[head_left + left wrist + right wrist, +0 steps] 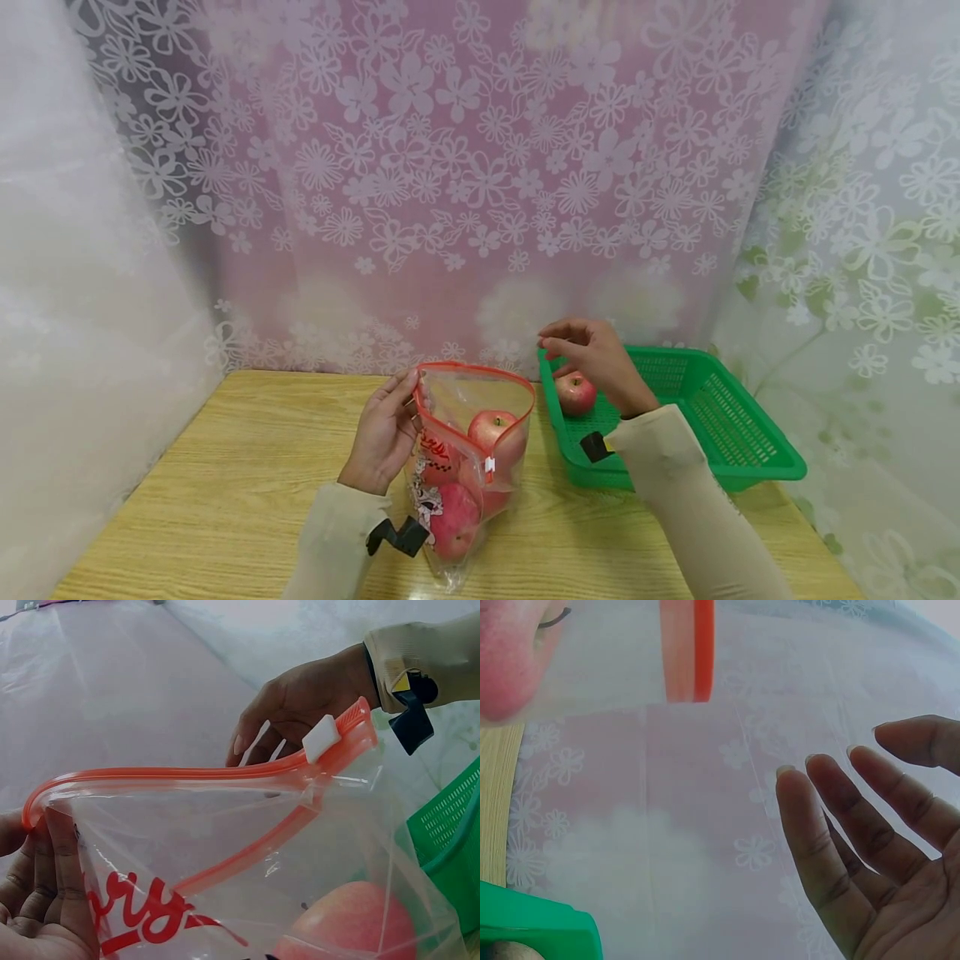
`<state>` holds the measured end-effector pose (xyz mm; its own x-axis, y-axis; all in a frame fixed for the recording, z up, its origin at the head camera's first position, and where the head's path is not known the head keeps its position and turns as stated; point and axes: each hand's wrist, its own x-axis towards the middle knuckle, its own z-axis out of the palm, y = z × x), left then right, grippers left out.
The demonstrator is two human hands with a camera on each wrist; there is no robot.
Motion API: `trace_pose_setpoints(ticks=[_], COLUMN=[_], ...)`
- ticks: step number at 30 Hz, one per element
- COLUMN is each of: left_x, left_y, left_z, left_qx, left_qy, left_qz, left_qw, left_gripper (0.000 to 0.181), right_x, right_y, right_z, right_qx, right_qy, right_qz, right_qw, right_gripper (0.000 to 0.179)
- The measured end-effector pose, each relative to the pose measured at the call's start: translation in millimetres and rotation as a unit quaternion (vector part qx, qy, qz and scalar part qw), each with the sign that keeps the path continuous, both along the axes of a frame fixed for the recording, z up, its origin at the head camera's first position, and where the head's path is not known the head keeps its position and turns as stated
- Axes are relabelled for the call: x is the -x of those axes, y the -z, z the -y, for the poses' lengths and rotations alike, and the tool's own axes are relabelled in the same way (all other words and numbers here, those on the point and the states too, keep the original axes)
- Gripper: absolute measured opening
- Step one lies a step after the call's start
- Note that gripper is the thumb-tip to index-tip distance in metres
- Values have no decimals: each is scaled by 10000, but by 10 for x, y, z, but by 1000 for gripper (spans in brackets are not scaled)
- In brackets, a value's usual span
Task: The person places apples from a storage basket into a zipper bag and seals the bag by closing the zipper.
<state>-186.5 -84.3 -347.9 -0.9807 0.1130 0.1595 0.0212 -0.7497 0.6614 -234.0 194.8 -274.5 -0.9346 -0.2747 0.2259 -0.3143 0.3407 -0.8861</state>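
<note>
My left hand [385, 433] pinches the red-edged rim of a clear zipper bag [468, 392] between thumb and fingers. The bag's mouth gapes, and a white slider [322, 739] sits on its orange-red zip strip. Several apples fill the bag; one apple [495, 433] lies near the top and another apple [454, 521] at the bottom. Over the left end of a green plastic basket [720, 358] hovers my right hand [596, 358], its fingers loosely bent with nothing between them. Below it, a red apple [575, 395] lies in the basket.
Both the bag and the basket stand on a wood-grain table [247, 467]. Behind the table hangs a pink flowered curtain [480, 183], with pale sheeting at the left and right sides. The basket sits close to the right edge.
</note>
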Motion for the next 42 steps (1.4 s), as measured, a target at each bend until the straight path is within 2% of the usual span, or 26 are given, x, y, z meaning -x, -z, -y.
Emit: trace_pose_setpoints(ticks=[6,28,42], left_x=[3,0,11], left_y=[-7,16,18], left_z=[-2,-2,9], left_qx=[17,105,24], left_qy=[11,-67,34], left_qz=[-84,35,-80], left_qw=[10000,9999,10000], left_gripper=[22,21,23], right_x=[30,132,261], right_y=[8,120,203], right_z=[-26,-128,-252], right_qx=[-63,-424,-731], right_qy=[106,411,898], right_qz=[-37,-145,146], right_qw=[9999,9981,9932], right_gripper=[30,30,34])
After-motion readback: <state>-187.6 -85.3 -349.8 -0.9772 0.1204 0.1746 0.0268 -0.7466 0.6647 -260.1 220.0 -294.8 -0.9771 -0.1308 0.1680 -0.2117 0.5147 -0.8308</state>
